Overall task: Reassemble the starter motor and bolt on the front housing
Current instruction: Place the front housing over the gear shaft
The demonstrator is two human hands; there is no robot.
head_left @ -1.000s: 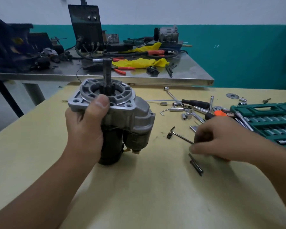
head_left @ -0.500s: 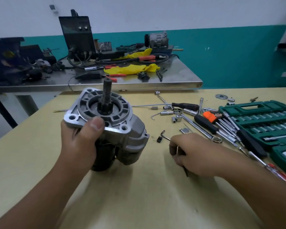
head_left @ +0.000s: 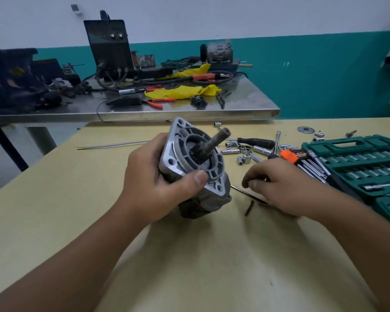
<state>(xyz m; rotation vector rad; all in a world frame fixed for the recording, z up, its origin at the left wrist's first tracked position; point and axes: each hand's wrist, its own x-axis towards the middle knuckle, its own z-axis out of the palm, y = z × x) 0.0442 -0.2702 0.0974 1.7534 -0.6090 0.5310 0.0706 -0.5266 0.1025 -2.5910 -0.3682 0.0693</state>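
The left hand (head_left: 158,183) grips the motor (head_left: 196,167), tilting its shaft toward 1 o'clock for bolt access, while the right hand (head_left: 277,185) pinches a bolt (head_left: 248,192).

- My left hand (head_left: 158,183) grips the starter motor (head_left: 196,170), tilted, its shaft (head_left: 214,143) pointing up and right.
- My right hand (head_left: 277,188) pinches something small and dark; I cannot tell what.
- A dark bolt (head_left: 248,208) lies on the yellow table (head_left: 77,210) between them.

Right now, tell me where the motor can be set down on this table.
Bare yellow table left of the left hand and near the front edge. Crowded to the right: loose sockets, black bolt, green tool case.
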